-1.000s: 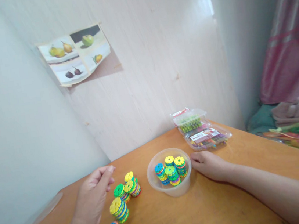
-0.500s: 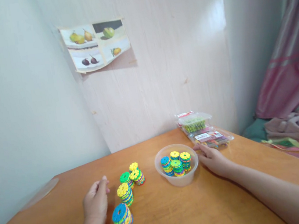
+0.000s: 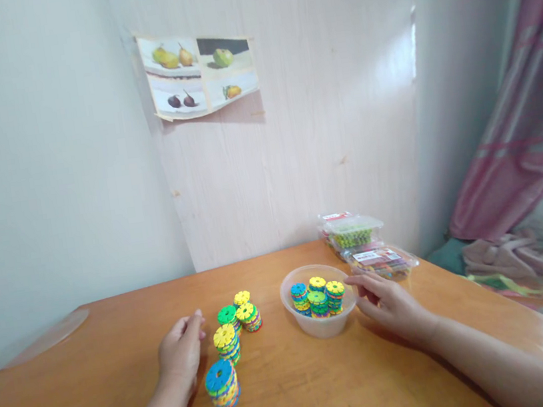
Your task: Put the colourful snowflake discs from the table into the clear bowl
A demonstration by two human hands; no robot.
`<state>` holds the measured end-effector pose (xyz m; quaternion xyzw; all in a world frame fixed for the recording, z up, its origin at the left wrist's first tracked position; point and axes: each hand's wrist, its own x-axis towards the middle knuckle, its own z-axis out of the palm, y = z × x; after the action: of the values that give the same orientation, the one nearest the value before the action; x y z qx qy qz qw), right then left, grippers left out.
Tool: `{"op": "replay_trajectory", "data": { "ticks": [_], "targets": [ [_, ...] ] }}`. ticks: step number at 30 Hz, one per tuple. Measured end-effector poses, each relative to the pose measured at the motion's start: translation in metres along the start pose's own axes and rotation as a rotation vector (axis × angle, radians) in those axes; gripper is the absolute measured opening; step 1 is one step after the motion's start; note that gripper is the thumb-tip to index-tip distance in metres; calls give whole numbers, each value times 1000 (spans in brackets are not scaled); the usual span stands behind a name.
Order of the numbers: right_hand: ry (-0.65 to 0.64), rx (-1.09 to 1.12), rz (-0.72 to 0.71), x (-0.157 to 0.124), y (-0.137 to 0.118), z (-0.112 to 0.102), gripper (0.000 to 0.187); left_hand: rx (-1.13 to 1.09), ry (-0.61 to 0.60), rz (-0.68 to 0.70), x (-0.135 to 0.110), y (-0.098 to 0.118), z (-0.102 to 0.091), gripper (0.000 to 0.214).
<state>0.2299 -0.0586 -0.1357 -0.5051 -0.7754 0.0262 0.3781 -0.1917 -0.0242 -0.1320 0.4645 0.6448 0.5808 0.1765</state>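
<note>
My left hand (image 3: 181,351) rests on the table with its fingers curled in and the thumb against them; nothing shows in it. Just right of it stand stacks of notched plastic discs: a blue-topped stack (image 3: 223,385) in front, a yellow-topped stack (image 3: 227,343) behind it, then a green-topped stack (image 3: 227,317) and two more yellow-topped ones (image 3: 248,317). A clear plastic bowl (image 3: 324,327) holds several similar stacks, one with a green top (image 3: 318,301). At the bowl's right rim, my right hand (image 3: 391,304) grips with index finger and thumb.
Clear plastic boxes of small colored pieces (image 3: 381,262) sit at the table's back right, one with green pieces (image 3: 354,235). A translucent sheet (image 3: 52,335) lies at the left edge. Behind the wooden table (image 3: 298,395) rises a wall with a fruit picture (image 3: 202,71).
The view has shifted slightly. My right hand has closed in on the bowl's rim, its index finger now over the edge. The disc stacks stand as before.
</note>
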Motion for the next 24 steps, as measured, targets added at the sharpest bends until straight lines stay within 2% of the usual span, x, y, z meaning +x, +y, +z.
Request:
{"op": "replay_trajectory", "data": {
  "ticks": [3, 7, 13, 18, 24],
  "targets": [
    [-8, -62, -28, -2, -7, -3, 32, -19, -5, -10, 1, -2, 1, 40],
    [-33, -154, -137, 0, -22, -6, 30, -16, -15, 2, 1, -3, 2, 41],
    [-37, -305, -255, 9, -61, -7, 24, -6, -20, 23, 1, -6, 4, 41],
    [-81, -396, -278, 17, -89, 3, 21, -14, -28, 20, 2, -9, 6, 42],
    [-135, -460, -322, 27, -105, 17, 21, -20, -29, 20, 2, -9, 7, 41]
  ]
}}
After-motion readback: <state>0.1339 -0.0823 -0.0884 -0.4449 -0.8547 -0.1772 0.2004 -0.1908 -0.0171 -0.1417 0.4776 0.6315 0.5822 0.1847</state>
